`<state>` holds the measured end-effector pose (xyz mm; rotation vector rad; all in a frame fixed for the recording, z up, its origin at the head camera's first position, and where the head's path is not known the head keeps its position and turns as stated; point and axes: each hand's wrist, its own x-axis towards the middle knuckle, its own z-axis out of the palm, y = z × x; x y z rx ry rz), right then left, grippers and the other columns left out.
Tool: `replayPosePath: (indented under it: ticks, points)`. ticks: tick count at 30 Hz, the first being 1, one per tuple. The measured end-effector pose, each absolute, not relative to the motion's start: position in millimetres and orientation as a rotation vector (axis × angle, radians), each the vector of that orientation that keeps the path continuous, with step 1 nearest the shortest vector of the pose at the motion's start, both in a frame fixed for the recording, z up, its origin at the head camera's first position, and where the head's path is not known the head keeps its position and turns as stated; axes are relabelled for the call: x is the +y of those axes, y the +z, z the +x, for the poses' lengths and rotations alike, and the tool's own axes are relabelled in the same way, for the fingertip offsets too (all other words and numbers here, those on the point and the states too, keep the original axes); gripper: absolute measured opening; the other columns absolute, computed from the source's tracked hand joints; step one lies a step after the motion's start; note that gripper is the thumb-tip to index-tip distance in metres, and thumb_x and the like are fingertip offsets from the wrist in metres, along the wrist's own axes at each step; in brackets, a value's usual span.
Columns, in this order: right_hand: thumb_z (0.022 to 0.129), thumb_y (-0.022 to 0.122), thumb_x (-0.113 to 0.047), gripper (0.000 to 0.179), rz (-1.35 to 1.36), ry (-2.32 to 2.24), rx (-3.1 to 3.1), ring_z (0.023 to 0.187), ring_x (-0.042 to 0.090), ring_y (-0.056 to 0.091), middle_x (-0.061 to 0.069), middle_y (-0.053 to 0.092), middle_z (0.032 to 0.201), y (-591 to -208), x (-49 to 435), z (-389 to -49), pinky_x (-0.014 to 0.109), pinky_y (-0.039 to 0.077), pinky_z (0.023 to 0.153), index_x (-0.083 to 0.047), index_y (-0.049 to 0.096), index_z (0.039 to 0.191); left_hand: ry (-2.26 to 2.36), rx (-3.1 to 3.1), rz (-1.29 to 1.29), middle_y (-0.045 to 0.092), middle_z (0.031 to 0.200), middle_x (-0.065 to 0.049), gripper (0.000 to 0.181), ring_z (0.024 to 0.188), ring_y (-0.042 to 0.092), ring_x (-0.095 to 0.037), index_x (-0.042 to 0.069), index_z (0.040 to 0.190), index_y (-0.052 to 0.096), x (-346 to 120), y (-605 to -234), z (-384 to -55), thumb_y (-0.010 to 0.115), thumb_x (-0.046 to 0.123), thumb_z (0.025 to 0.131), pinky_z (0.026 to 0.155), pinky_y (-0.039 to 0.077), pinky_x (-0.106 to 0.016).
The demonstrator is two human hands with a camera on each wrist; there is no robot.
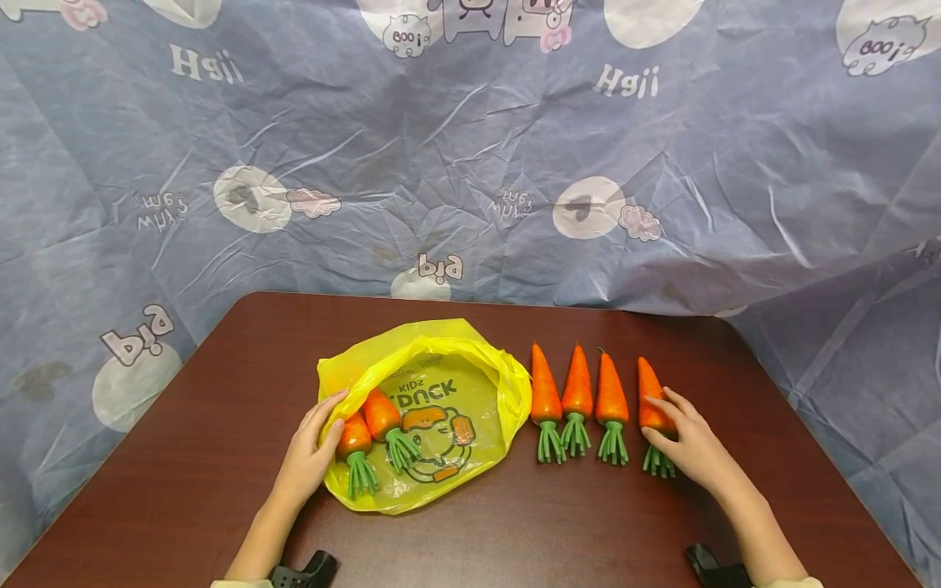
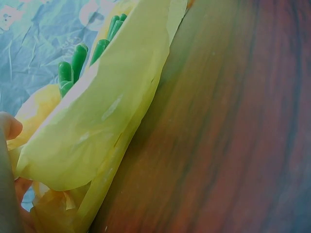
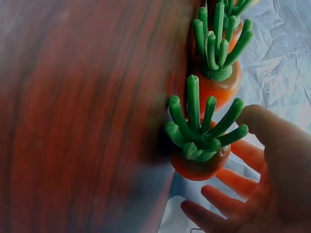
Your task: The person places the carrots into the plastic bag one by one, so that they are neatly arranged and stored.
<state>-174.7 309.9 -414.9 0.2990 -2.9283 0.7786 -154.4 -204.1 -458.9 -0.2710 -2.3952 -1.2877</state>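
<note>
A yellow plastic bag with a duck print lies on the table, its mouth facing the near side. Two carrots with green stems, one on the left and one beside it, lie inside its left part. My left hand holds the bag's left edge between thumb and fingers; the left wrist view shows yellow film at the fingers. My right hand is at the rightmost carrot, thumb and spread fingers about its thick end. In the right wrist view the fingers look fairly straight beside this carrot.
Three more carrots stand in a row between the bag and my right hand: one by the bag, a middle one and another. A brown table bears everything. A printed grey-blue cloth hangs behind it.
</note>
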Motion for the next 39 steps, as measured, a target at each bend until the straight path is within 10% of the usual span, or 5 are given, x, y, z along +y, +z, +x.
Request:
replayPosePath:
  ticks: [39]
  points:
    - [0.082, 0.066, -0.025, 0.035, 0.295, 0.638, -2.773, 0.112, 0.048, 0.045, 0.024, 0.049, 0.128, -383, 292, -164, 0.062, 0.036, 0.085, -0.008, 0.062, 0.112, -1.286, -2.418, -0.26, 0.048, 0.133, -0.011, 0.039, 0.122, 0.039, -0.023, 0.016, 0.131, 0.048, -205, -460, -155, 0.051, 0.011, 0.092, 0.097, 0.032, -0.052]
